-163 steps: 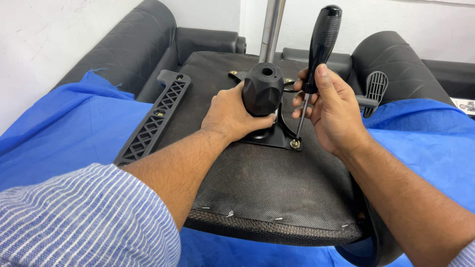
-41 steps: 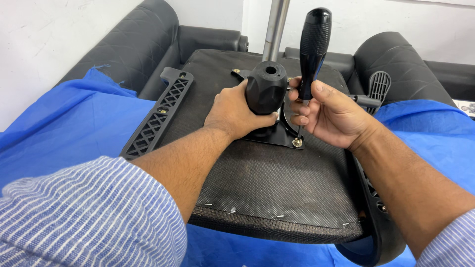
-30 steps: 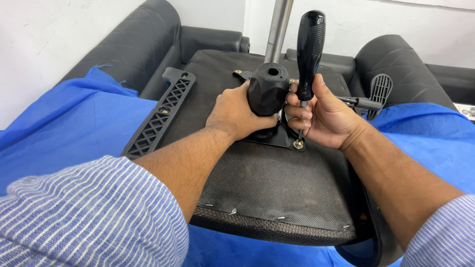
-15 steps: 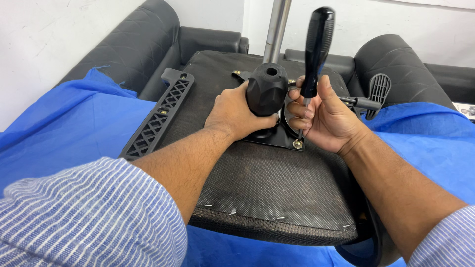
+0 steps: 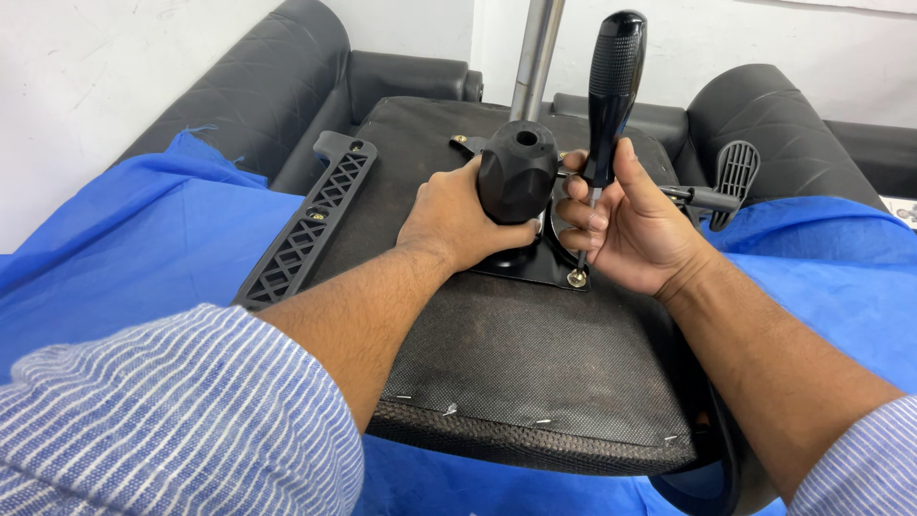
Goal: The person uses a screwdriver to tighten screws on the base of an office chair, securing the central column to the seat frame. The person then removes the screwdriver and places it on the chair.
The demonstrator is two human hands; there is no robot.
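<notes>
An upturned black chair seat lies before me, its fabric underside facing up. A black metal mounting plate is fixed near its middle. My left hand grips the black round knob that stands on the plate. My right hand holds a black-handled screwdriver upright by the base of its handle, the tip resting on a brass-coloured screw at the plate's front right corner.
A black latticed armrest bracket runs along the seat's left edge. A grey metal column rises behind the knob. A black paddle lever sticks out at the right. Blue cloth covers the surface; black padded cushions lie behind.
The screwdriver has stayed upright on the same screw while my right hand shifted its hold along the handle. My left hand has kept its grip on the knob.
</notes>
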